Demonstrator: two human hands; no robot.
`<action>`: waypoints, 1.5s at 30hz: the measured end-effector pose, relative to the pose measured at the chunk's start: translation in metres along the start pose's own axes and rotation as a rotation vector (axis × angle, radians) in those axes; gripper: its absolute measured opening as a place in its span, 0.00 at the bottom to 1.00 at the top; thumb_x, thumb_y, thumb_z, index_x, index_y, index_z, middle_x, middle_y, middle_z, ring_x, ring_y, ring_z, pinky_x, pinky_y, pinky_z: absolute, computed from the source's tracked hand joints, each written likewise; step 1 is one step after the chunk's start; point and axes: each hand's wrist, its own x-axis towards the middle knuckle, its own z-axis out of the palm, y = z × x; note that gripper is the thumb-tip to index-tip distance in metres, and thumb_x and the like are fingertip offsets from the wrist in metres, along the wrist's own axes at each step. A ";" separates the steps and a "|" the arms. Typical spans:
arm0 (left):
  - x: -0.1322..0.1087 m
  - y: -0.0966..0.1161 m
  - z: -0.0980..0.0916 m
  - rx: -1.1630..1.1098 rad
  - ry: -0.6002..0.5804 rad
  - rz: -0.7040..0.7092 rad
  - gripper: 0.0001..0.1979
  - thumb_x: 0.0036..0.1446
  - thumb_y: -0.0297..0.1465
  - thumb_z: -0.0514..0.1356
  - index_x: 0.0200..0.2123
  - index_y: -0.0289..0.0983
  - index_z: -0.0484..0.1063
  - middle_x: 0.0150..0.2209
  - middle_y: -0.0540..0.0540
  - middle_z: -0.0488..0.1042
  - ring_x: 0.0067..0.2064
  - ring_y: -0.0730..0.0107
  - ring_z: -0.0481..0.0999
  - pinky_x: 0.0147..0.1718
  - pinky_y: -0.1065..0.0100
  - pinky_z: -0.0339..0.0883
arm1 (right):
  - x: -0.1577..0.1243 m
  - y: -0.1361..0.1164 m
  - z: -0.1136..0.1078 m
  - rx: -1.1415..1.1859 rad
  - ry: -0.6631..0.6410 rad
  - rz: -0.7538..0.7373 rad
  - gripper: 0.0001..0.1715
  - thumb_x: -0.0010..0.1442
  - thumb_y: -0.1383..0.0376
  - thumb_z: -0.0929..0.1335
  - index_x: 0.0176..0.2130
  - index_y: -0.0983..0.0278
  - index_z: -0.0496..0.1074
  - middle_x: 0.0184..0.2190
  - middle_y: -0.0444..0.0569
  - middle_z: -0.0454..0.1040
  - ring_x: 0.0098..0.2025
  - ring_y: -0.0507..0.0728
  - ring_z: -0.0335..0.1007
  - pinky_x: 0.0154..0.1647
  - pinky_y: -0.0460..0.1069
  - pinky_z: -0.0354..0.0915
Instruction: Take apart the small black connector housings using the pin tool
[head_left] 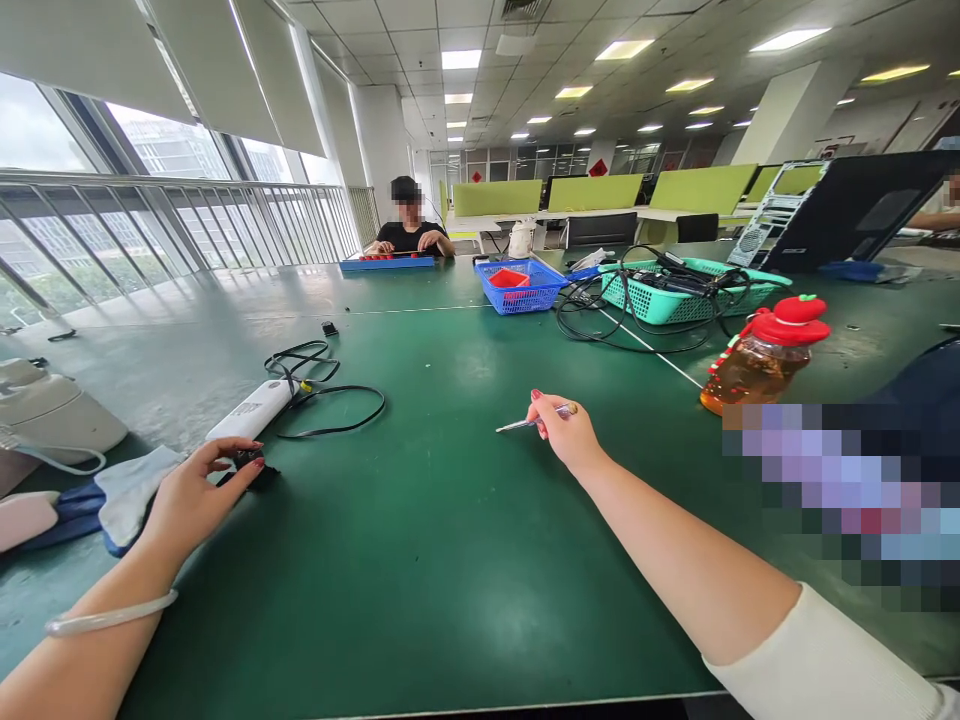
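Note:
On the left, my left hand (187, 495) has its thumb and fingers closed around a small black object (259, 470) at the tabletop; its exact kind is partly hidden by the fingers. Just beyond it lies a white power strip (255, 408) with a looped black cord (330, 392). Near the middle of the table, my right hand (564, 425) pinches a slim, pen-like silvery tool (514, 425). Its narrow tip points left, close above the green tabletop (420, 560); whether it touches cannot be made out.
A red-lidded jar (769, 360) of amber liquid stands at right. Behind are a blue basket (523, 300) and a teal basket (675, 300) of cables. Pale and blue cloth (131, 495) lies by my left wrist. Another person (409, 230) sits across, by a blue tray (386, 264).

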 end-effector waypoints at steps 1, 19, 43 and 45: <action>0.001 -0.003 0.001 -0.067 -0.006 -0.004 0.27 0.45 0.51 0.59 0.44 0.41 0.73 0.45 0.42 0.78 0.44 0.55 0.77 0.47 0.56 0.70 | 0.000 0.000 0.000 0.001 -0.001 0.001 0.33 0.56 0.39 0.65 0.18 0.61 0.69 0.15 0.42 0.58 0.20 0.51 0.55 0.23 0.49 0.53; 0.011 -0.039 -0.001 -0.140 -0.058 0.139 0.28 0.50 0.49 0.56 0.48 0.37 0.77 0.49 0.41 0.77 0.47 0.55 0.78 0.54 0.56 0.71 | -0.003 -0.003 -0.002 0.011 -0.032 0.007 0.32 0.57 0.40 0.65 0.19 0.61 0.69 0.15 0.42 0.58 0.20 0.51 0.55 0.23 0.49 0.52; 0.012 -0.028 -0.001 0.158 -0.235 0.218 0.31 0.53 0.54 0.51 0.49 0.43 0.79 0.51 0.47 0.80 0.53 0.51 0.77 0.53 0.58 0.70 | -0.003 -0.002 -0.001 -0.024 -0.036 -0.005 0.32 0.57 0.39 0.65 0.20 0.61 0.70 0.15 0.42 0.60 0.20 0.51 0.55 0.23 0.49 0.54; 0.010 -0.023 -0.002 0.191 -0.231 0.215 0.31 0.52 0.55 0.52 0.49 0.44 0.79 0.52 0.46 0.79 0.52 0.50 0.77 0.53 0.56 0.70 | -0.003 -0.002 -0.001 -0.023 -0.044 -0.007 0.32 0.57 0.39 0.65 0.20 0.61 0.70 0.15 0.42 0.60 0.20 0.51 0.56 0.23 0.49 0.54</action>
